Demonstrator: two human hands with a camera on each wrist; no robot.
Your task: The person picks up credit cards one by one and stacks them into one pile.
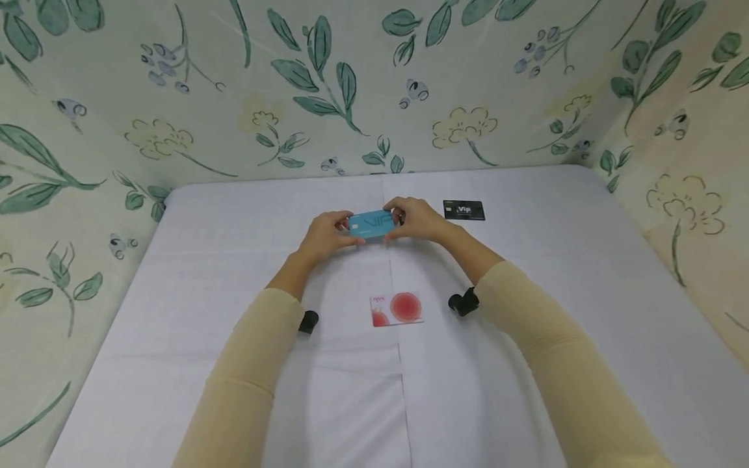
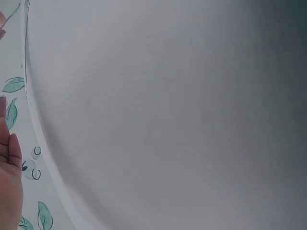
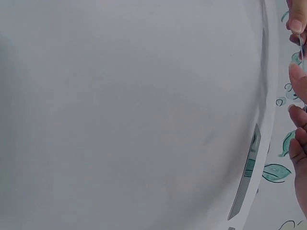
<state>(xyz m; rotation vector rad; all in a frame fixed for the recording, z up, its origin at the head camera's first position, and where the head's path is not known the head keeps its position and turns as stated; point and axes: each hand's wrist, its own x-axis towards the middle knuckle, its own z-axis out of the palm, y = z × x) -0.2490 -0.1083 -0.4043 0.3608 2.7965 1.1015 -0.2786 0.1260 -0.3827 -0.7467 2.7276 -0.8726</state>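
A blue card (image 1: pixel 372 224) with VIP lettering and a chip is held up between both hands near the far side of the table. My left hand (image 1: pixel 328 233) pinches its left end between thumb and fingers. The right hand (image 1: pixel 418 220) grips the opposite end the same way. In the right wrist view the card (image 3: pixel 301 48) shows only as a thin edge between the fingertips. At the edge of the left wrist view, part of the left hand (image 2: pixel 9 177) appears, without the card.
A black Vip card (image 1: pixel 464 210) lies right of the right hand. Nearer to me lies a white card with red circles (image 1: pixel 405 307). White cloth covers the table (image 1: pixel 175 292), with leaf-patterned fabric (image 1: pixel 363 84) behind it and at the sides.
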